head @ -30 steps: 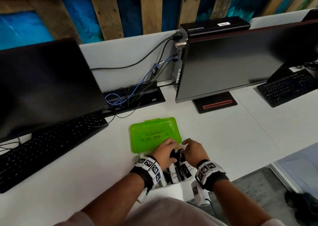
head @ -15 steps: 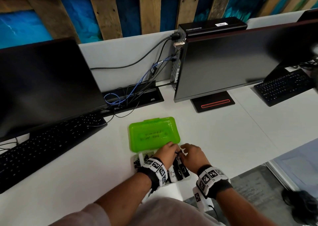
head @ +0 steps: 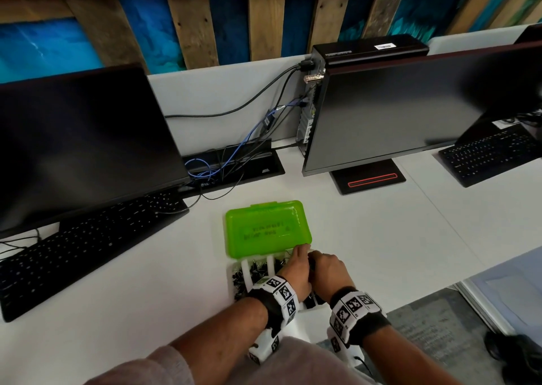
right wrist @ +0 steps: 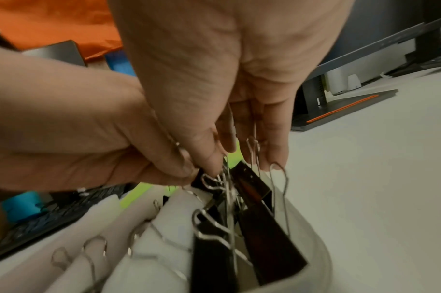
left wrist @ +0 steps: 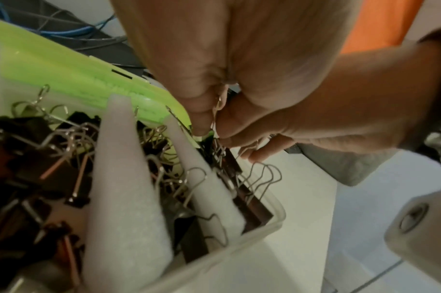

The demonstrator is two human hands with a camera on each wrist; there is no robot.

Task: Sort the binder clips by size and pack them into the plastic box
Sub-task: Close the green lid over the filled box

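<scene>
Both hands over the clear plastic box (head: 231, 279) with its green lid (head: 268, 229) open on the white counter (head: 381, 238): left hand (head: 294, 267) and right hand (head: 328, 270) pinch wire handles of large black binder clips (right wrist: 254, 228) in its rightmost compartment.

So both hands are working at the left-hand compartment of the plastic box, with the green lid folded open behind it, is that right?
Not quite: the left hand and right hand are at the right-hand compartment of the plastic box, among the large binder clips. The head view shows it. The green lid is open behind.
</scene>
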